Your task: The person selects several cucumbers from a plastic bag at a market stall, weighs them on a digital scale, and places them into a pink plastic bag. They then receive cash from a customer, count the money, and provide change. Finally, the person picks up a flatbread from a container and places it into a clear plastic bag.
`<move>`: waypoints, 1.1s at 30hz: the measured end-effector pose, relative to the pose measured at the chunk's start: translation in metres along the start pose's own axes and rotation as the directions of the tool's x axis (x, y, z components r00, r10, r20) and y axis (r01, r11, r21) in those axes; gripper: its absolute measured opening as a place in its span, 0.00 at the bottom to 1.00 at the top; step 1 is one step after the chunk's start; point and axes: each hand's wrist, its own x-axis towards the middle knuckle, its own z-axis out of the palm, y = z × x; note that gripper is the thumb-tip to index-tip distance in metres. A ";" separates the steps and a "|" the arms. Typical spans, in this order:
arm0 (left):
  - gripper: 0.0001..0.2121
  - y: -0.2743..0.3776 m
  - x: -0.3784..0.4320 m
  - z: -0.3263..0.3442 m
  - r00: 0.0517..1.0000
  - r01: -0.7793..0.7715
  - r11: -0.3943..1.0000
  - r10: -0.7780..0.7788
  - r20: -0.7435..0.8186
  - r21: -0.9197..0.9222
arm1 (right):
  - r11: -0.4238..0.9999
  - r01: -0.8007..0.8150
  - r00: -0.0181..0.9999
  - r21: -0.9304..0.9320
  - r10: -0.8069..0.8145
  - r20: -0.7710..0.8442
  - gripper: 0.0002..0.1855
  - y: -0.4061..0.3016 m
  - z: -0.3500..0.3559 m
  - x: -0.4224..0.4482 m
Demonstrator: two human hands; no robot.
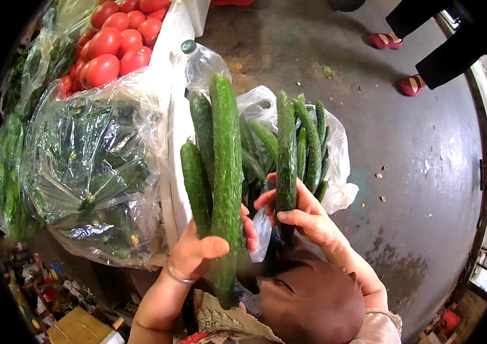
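My left hand [202, 251], with a bracelet at its wrist, grips a bunch of cucumbers. A long, bright green cucumber [226, 172] lies in front, its lower end reaching past the palm. Beside it are a shorter cucumber [195, 185] and a darker cucumber [202, 124], partly hidden. A single dark green cucumber [286, 155] is held nearly upright between the thumb and fingers of my right hand [308, 215]. Behind both hands, a white plastic bag [340, 180] gapes around several more cucumbers [312, 150]; my hands and the held cucumbers hide part of it.
Left of my hands, clear plastic sheeting [97, 172] covers dark green vegetables beside a white edge [178, 185]. Red tomatoes [105, 43] are piled beyond it. A clear bottle [207, 64] with a green cap stands near the bag. Another person's red shoes [410, 85] are on the grey floor [407, 146].
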 end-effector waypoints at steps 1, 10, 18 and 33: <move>0.35 -0.005 0.004 -0.005 1.000 0.008 1.000 -0.008 0.006 -0.019 | 0.999 0.021 1.000 -0.035 -0.021 -0.004 0.41 0.002 0.002 -0.001; 0.35 -0.018 0.010 -0.009 0.997 -0.072 0.988 0.076 -0.025 0.136 | 0.993 -0.021 0.986 0.114 0.001 0.166 0.42 0.002 0.013 -0.004; 0.28 -0.027 0.008 -0.014 0.994 -0.074 0.997 0.075 -0.076 0.017 | 0.997 0.060 0.976 -0.040 -0.050 0.214 0.51 0.018 0.011 0.002; 0.26 -0.027 0.019 -0.015 0.967 -0.131 0.990 0.115 -0.229 -0.054 | 0.999 0.019 0.995 -0.047 -0.015 0.099 0.54 0.022 0.017 0.009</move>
